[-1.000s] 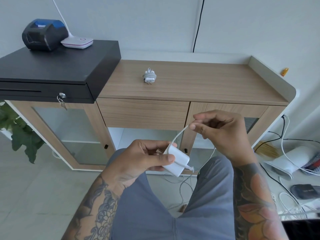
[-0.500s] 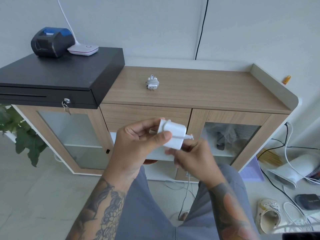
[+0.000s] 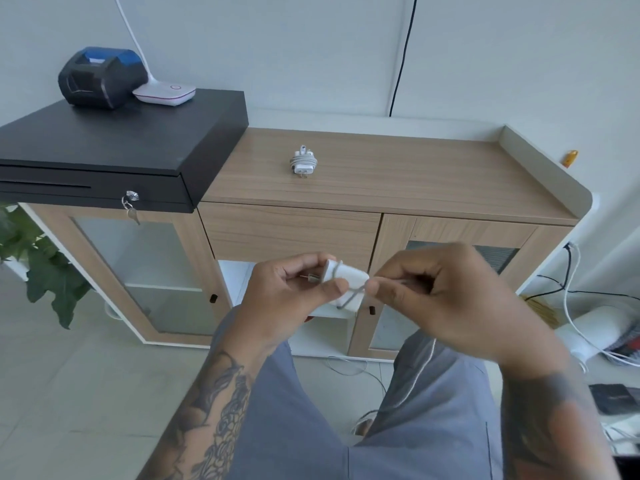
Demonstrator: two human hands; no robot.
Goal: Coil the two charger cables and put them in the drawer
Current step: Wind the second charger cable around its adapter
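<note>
A pale grey wall (image 3: 311,46) is seen behind a light wood cabinet (image 3: 398,181) with frosted glass doors (image 3: 145,271). Pale floor tiles (image 3: 69,375) are laid below.

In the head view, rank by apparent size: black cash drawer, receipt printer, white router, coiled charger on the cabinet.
1. black cash drawer
2. receipt printer
3. white router
4. coiled charger
All sit at a similar depth, so the order looks reliable.
</note>
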